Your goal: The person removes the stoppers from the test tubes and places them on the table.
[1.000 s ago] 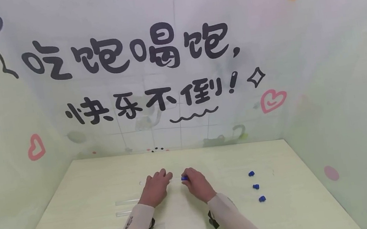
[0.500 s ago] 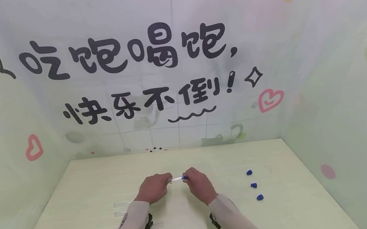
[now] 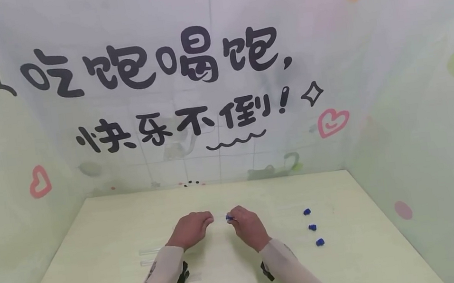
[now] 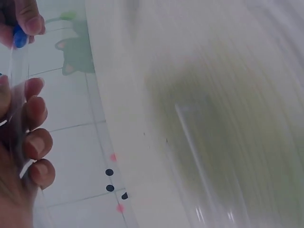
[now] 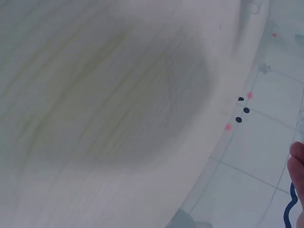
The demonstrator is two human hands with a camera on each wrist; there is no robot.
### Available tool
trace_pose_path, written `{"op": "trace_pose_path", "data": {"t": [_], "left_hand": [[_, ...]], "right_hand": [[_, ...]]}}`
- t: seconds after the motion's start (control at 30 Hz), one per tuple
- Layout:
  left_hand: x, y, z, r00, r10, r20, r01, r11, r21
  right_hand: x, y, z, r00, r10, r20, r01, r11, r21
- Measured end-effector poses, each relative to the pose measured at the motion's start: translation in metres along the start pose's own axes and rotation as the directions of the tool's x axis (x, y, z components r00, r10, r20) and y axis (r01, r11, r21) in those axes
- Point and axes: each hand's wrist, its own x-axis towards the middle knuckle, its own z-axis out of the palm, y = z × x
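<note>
In the left wrist view a clear tube (image 4: 18, 64), like a test tube, runs through the curled fingers of my left hand (image 4: 33, 142). At the tube's far end my right hand (image 4: 29, 14) pinches a blue stopper (image 4: 19, 38) between thumb and finger. From the head view, my left hand (image 3: 189, 230) and right hand (image 3: 250, 228) face each other over the middle of the table, with the blue stopper (image 3: 229, 217) at the right fingertips. Only a few fingers of the right hand (image 5: 298, 166) show at the edge of the right wrist view.
Clear tubes (image 3: 148, 251) lie on the pale table (image 3: 278, 268) at left, partly behind the left forearm. Three blue stoppers (image 3: 312, 227) form a row at right. A printed curtain (image 3: 229, 160) closes off the back and sides.
My left hand's spread fingers have curled round the tube, and the tube has been raised towards the right hand. The right hand still pinches the blue stopper. The head view has shifted slightly.
</note>
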Motion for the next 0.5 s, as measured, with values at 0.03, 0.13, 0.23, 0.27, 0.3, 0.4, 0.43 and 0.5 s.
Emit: {"op": "trace_pose_path", "data": {"t": [0.03,0.13,0.23,0.27,0.3,0.4,0.43,0.5], "left_hand": [[0.001,0.001,0.001,1.0,0.001,-0.013,0.0,1.0,0.016],[0.002,0.001,0.003,0.999,0.001,-0.036,0.001,0.999,0.036],[0.003,0.002,0.006,0.998,0.023,-0.062,-0.021,0.999,0.045],[0.003,0.002,0.006,0.997,0.032,-0.072,-0.029,0.999,0.045],[0.004,0.002,0.007,0.996,0.04,-0.083,-0.035,0.998,0.051],[0.004,0.004,0.008,0.991,0.068,-0.113,-0.062,0.996,0.061],[0.003,0.003,0.007,0.99,0.074,-0.122,-0.067,0.996,0.064],[0.002,0.001,0.007,0.988,0.085,-0.132,-0.073,0.993,0.088]], "right_hand": [[0.0,0.001,-0.001,1.0,0.016,0.012,-0.016,1.0,0.023],[-0.001,0.004,-0.002,0.997,0.051,0.052,-0.055,0.996,0.07],[-0.004,0.007,-0.001,0.992,0.089,0.085,-0.097,0.991,0.097],[-0.005,0.008,-0.001,0.991,0.098,0.095,-0.107,0.99,0.097],[-0.005,0.009,-0.001,0.99,0.103,0.101,-0.113,0.989,0.095],[-0.007,0.011,-0.002,0.988,0.111,0.107,-0.122,0.987,0.102],[-0.007,0.012,-0.002,0.988,0.111,0.109,-0.123,0.987,0.104],[-0.007,0.014,-0.002,0.987,0.114,0.114,-0.125,0.987,0.1]]}}
